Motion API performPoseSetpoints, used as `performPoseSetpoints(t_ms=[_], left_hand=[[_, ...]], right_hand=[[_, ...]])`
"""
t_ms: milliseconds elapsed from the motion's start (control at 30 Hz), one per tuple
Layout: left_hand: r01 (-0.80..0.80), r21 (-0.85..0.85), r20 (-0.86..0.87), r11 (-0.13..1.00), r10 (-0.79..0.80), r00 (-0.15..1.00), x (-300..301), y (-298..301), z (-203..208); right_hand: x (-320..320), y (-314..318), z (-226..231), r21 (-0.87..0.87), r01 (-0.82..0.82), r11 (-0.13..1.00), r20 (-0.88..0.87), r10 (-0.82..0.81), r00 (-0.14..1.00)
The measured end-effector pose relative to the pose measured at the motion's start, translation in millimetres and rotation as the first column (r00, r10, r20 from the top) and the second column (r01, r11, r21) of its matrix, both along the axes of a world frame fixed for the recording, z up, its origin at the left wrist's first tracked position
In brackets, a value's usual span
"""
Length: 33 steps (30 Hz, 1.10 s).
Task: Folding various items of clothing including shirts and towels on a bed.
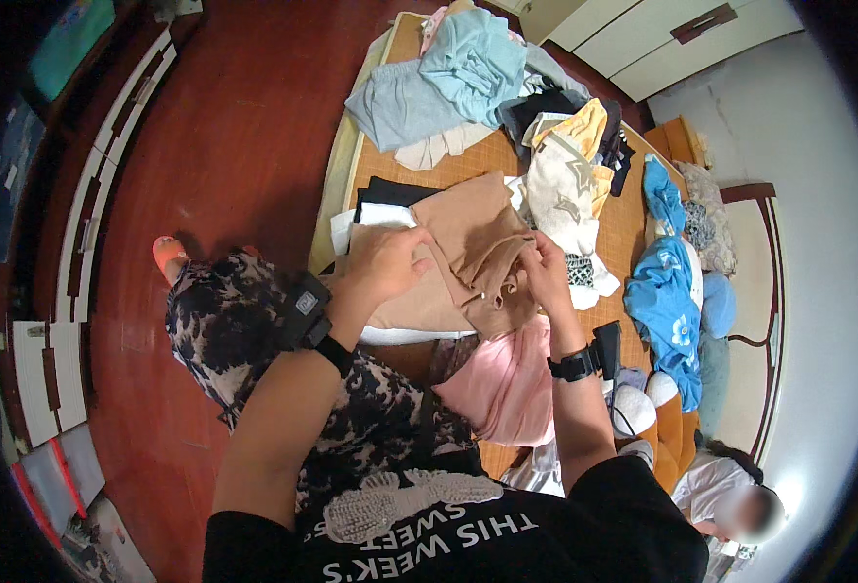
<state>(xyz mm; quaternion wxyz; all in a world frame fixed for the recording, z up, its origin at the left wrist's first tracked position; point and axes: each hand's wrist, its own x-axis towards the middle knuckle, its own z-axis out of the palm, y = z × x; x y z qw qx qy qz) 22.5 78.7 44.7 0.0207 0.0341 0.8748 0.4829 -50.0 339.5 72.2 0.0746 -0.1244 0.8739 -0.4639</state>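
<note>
A tan garment (463, 219) lies spread and partly bunched on the mat-covered bed in front of me. My left hand (390, 262) rests on its left part, thumb and fingers apart. At its gathered right side, my right hand (546, 272) pinches a fold of the cloth between thumb and fingers. Beneath the tan garment, white cloth (385, 216) and black cloth (395, 191) stick out at the far left. A pink garment (507, 384) lies nearer to me, beside my right forearm. Both wrists wear black straps with devices.
Light-blue clothes (473, 68) are heaped at the far end of the bed (371, 160). A star-patterned white garment (557, 185) lies past my right hand. Blue floral cloth (667, 311) is farther right. Another person (725, 496) is at the lower right. White drawers (108, 146) line the left.
</note>
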Motion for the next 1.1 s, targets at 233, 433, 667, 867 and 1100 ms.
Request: performPoseSetpoints(t_ms=[233,433,667,867,1100], left_hand=[[0.0,0.501,0.13,0.865,-0.076,0.989,-6.4,28.8,-9.2],[-0.163,0.371,0.083,0.914,0.143,0.986,-9.1,21.7,-9.7],[-0.313,0.459,0.122,0.831,0.29,0.949,-19.5,7.9,-23.0],[-0.202,0.262,0.306,0.944,0.118,0.945,-10.4,-0.8,-11.9],[-0.39,0.247,-0.078,0.887,0.419,0.905,-14.6,-53.0,-2.7]], right_hand=[[-2.8,-56.3,-2.8,0.04,0.063,0.997,-0.141,-0.057,0.988],[25.8,-113.8,22.2,0.009,-0.153,0.988,-0.194,0.152,0.969],[31.0,-112.9,42.4,-0.223,-0.22,0.95,-0.056,0.213,0.975],[43.1,-121.3,73.6,-0.555,-0.173,0.814,0.204,0.335,0.92],[26.0,-84.5,126.8,-0.433,-0.305,0.848,0.187,0.416,0.89]])
